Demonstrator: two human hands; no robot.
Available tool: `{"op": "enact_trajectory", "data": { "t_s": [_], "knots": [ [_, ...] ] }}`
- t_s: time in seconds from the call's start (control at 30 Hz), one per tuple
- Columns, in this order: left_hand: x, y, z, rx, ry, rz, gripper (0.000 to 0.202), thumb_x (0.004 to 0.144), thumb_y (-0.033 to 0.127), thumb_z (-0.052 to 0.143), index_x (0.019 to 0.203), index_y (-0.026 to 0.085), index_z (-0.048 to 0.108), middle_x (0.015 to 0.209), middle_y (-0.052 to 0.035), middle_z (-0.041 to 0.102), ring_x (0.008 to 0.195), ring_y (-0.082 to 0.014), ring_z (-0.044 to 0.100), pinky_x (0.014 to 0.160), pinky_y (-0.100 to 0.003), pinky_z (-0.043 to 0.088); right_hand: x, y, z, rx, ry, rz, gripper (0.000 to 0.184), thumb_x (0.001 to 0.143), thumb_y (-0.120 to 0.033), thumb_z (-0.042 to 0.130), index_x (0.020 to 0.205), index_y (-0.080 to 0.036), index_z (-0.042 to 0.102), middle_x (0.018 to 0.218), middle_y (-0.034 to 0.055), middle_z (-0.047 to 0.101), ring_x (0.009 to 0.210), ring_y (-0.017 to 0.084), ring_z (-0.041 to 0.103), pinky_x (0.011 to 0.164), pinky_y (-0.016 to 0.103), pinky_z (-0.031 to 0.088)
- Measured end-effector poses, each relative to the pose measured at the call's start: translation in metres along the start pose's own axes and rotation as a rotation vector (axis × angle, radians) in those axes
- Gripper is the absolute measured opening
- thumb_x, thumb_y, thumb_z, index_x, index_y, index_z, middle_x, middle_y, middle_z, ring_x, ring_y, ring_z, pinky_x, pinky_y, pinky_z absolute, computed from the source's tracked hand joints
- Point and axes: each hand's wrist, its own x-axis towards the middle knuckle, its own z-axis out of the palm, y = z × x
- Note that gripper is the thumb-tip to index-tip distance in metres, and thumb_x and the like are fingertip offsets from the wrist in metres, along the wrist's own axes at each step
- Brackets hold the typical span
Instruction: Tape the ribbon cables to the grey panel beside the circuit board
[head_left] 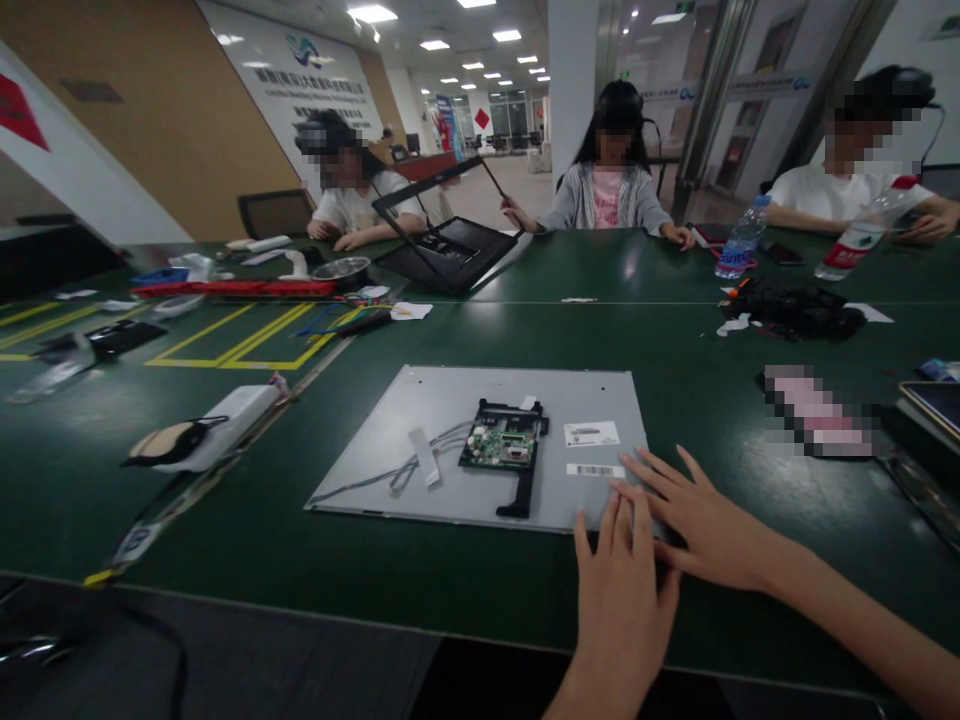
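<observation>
A flat grey metal panel, roughly rectangular (pixel 435 395), is laid on a dark green tabletop (pixel 300 560) in the centre of the frame. Its lower right corner is overlapped by the fingers of 2 bare hands. The left hand (pixel 619 565) is set at the lower edge, fingers stretched forward; the right hand (pixel 701 520) is placed just beside it at the right edge, fingers spread and pointed to the left. Nothing is seen gripped by either hand, and whether the panel is pressed or only covered cannot be told.

On the panel, a small green circuit board (pixel 499 447) is seated in a black plastic bracket (pixel 523 490). To its left, thin grey cables (pixel 352 491) are crossed by a short silvery strip (pixel 425 458). To its right, 2 white printed labels are shown, the upper (pixel 591 433) and the lower barcoded (pixel 595 470).

At mid-left, a white oblong block (pixel 244 415) is seen beside a tan and black rounded object (pixel 169 443). At right, a pink rectangular object (pixel 817 410) is blurred. In the upper part, 3 people are seated; by the middle person's hand (pixel 520 215), a thin black frame (pixel 427 184) is held tilted above a black plastic shell (pixel 457 250).
</observation>
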Motion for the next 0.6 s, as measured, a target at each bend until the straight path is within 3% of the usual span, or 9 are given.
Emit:
{"op": "enact_trajectory", "data": {
  "t_s": [0.3, 0.47, 0.6],
  "knots": [
    [0.000, -0.051, -0.030, -0.136, 0.011, 0.017, 0.047, 0.095, 0.023, 0.046, 0.140, 0.018, 0.037, 0.136, -0.0120, 0.057, 0.125, -0.0212, 0.054, 0.112, -0.051, 0.034, 0.035, -0.013, 0.012, 0.004, -0.054, -0.005, 0.068, 0.089, -0.035, 0.053, 0.152, -0.023, 0.029, 0.158, 0.0128, 0.028, 0.145, 0.034, 0.021, 0.112, 0.065, 0.014],
    [-0.006, -0.084, -0.036, -0.055, 0.165, -0.026, 0.039, 0.096, 0.018, 0.042, 0.134, 0.020, 0.044, 0.129, -0.0096, 0.062, 0.120, -0.0204, 0.058, 0.110, -0.048, 0.037, 0.056, -0.018, 0.014, 0.058, -0.094, -0.031, 0.065, 0.094, -0.047, 0.044, 0.152, -0.020, 0.029, 0.159, 0.0139, 0.024, 0.146, 0.032, 0.019, 0.114, 0.063, 0.006],
    [-0.012, -0.111, -0.040, 0.040, 0.276, -0.068, 0.035, 0.096, 0.019, 0.043, 0.130, 0.019, 0.050, 0.127, -0.0103, 0.063, 0.123, -0.0225, 0.055, 0.110, -0.049, 0.037, 0.075, -0.026, 0.014, 0.079, -0.105, -0.056, 0.063, 0.094, -0.052, 0.042, 0.148, -0.021, 0.037, 0.159, 0.0157, 0.024, 0.146, 0.033, 0.018, 0.114, 0.062, 0.008]
  ]
}}
